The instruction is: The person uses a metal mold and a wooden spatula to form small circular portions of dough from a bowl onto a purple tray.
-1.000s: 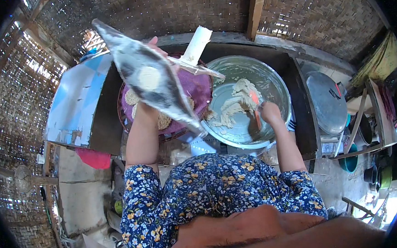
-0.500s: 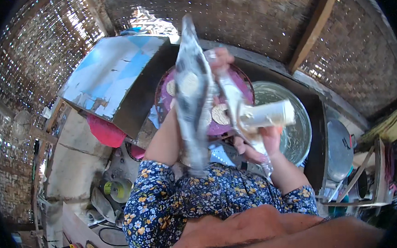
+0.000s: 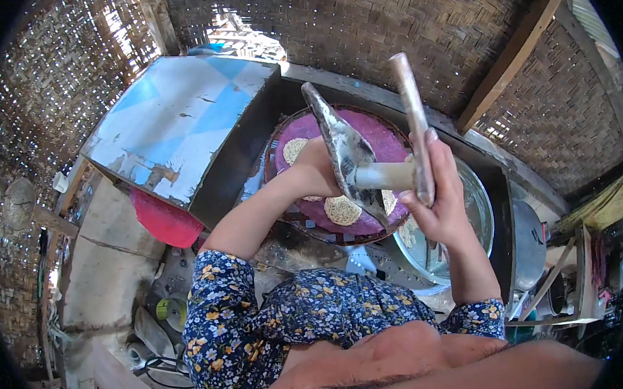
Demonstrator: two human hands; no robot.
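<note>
Both my hands hold a hand-worked noodle press (image 3: 382,176) over a round tray. The press has a long dark plate with pale smears, a whitish cylinder between, and a pale bar handle at its right end. My left hand (image 3: 315,167) is at the plate's left side, its fingers mostly hidden behind the plate. My right hand (image 3: 443,192) is closed around the lower part of the bar handle (image 3: 412,108). Beneath lies a purple cloth (image 3: 379,128) bearing several flat rounds of pale noodle strands, one noodle round (image 3: 342,210) close below the press.
A large metal basin (image 3: 487,207) with pale dough-like remains stands right of the tray (image 3: 272,143). A blue-and-white box (image 3: 169,125) rises at left, with a pink plastic thing (image 3: 165,218) below. A lidded metal pot (image 3: 528,244) sits far right. Woven walls (image 3: 358,32) close the back.
The press parts, blurred and swinging before, are now steadier, with the cylinder between plate and bar. My right hand has risen and moved right; my left hand has come lower behind the plate.
</note>
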